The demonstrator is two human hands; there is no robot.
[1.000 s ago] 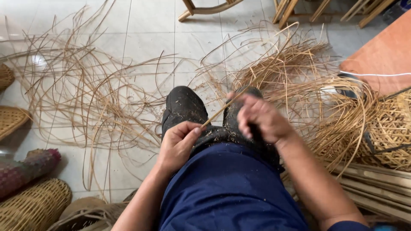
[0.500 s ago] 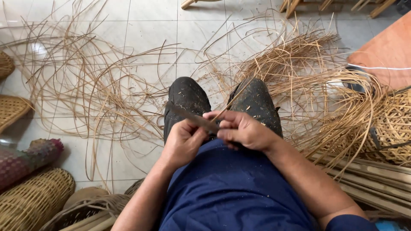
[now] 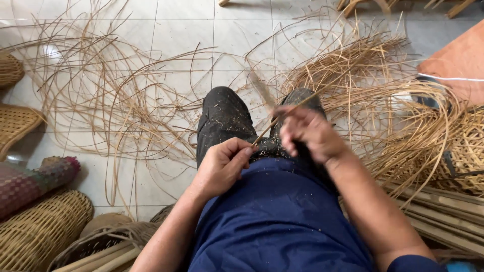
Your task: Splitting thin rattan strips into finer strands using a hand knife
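Observation:
I sit with my knees [image 3: 224, 118] in dark, dust-flecked trousers and a blue cloth over my lap. My left hand [image 3: 222, 168] pinches the near end of a thin cane strip [image 3: 282, 115] that slants up and to the right across my knees. My right hand [image 3: 308, 135] is closed around a knife handle further along the strip. The knife's blade [image 3: 262, 90] is motion-blurred and points away from me. Fine shavings lie on my trousers.
Loose cane strips [image 3: 116, 100] sprawl over the tiled floor, with a denser pile [image 3: 363, 70] at the right. Woven baskets [image 3: 38, 231] and a knitted cushion [image 3: 35, 181] sit at the left. A basket frame [image 3: 466, 146] and bamboo slats [image 3: 443, 216] lie at the right.
My right hand slid with the knife away from my left hand, out along the strip toward my knees. Half a second ago both hands met at my lap.

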